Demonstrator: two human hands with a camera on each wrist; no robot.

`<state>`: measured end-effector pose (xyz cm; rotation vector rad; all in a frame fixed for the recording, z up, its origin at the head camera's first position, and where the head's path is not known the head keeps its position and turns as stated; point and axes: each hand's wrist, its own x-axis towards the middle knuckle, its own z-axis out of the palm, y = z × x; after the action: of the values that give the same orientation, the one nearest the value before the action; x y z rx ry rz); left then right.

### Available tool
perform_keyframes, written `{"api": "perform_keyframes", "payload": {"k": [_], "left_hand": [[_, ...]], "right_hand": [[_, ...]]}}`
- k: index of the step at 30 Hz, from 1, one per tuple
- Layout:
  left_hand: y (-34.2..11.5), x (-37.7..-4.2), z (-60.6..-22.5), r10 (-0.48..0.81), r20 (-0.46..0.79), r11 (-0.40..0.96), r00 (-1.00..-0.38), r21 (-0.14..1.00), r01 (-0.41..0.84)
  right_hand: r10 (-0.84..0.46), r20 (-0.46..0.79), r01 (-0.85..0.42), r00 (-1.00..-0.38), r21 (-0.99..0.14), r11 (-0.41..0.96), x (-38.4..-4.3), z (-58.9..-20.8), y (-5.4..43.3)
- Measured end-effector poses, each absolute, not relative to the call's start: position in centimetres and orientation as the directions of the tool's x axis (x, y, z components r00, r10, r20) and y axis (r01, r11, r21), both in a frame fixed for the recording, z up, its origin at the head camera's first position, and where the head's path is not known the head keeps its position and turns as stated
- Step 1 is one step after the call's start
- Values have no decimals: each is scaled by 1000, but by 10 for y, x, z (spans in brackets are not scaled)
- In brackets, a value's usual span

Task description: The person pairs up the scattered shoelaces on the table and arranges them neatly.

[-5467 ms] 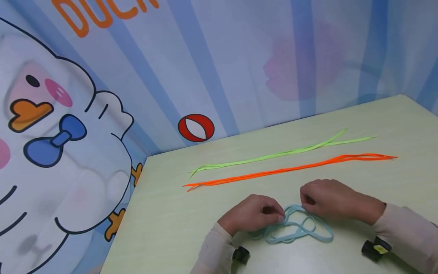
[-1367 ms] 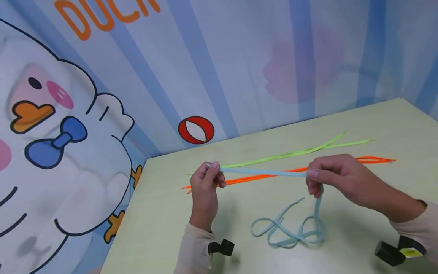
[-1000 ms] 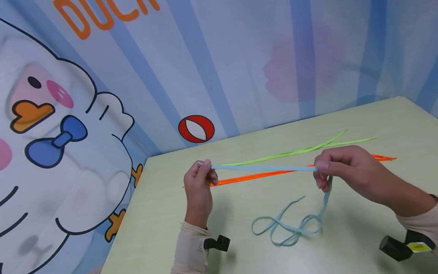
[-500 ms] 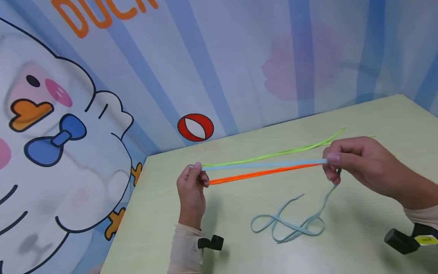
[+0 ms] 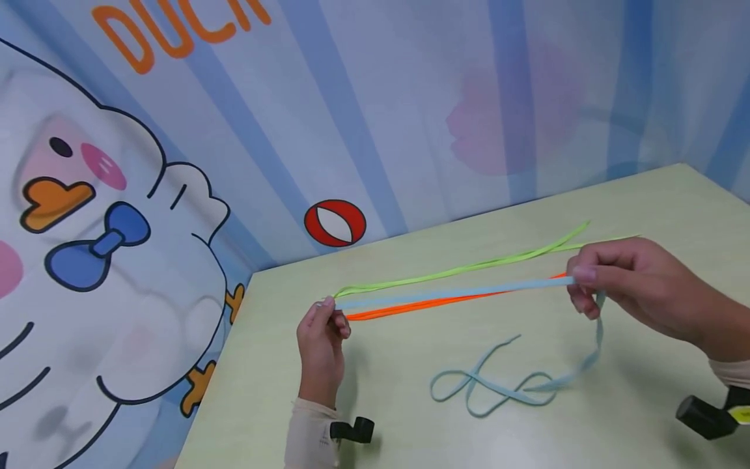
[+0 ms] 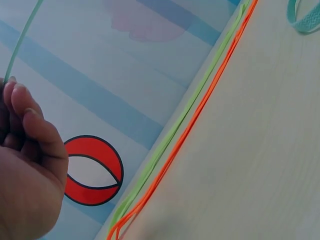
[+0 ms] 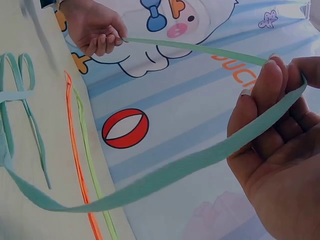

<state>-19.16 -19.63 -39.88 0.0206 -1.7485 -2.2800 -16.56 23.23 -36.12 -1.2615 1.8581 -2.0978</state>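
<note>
A flat light-blue shoelace (image 5: 457, 291) is stretched straight between both hands, above the table. My left hand (image 5: 321, 345) pinches one end of it between thumb and finger. Farther along, my right hand (image 5: 635, 283) pinches the lace between thumb and fingers. From the right hand the rest of the lace drops and lies in loose loops on the table, its other tip pointing away from me. In the right wrist view the hanging part of the shoelace (image 7: 165, 177) curves down from the right hand (image 7: 280, 145).
An orange shoelace (image 5: 410, 309), doubled, lies across the table (image 5: 263, 391), partly behind the hands. Beyond it lies a doubled yellow-green shoelace (image 5: 469, 266). A printed cloth backdrop (image 5: 410, 98) with a duck and a ball stands along the table's far edge.
Earlier both hands were at the light-blue heap on the table. They then lifted the lace and moved apart, the right hand sliding right, so the stretched part has grown longer.
</note>
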Motion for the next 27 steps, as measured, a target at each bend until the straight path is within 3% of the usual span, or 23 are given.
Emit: {"api": "perform_keyframes", "payload": {"k": [8,17,27], "left_hand": [[-206,-196,-411,-225,129,-279,-966,941,191],[-214,-198,-416,-228,123,-297,-966,936,189],[-222,-200,-419,-256,81,-274,-963,950,152]], "right_hand": [[-553,483,-423,-679,-873,-243,-171,-365,241],[-502,424,-434,-754,-895,-104,-173,-364,249],[-486,447,-397,-751,-894,-209,-181,-366,263]]}}
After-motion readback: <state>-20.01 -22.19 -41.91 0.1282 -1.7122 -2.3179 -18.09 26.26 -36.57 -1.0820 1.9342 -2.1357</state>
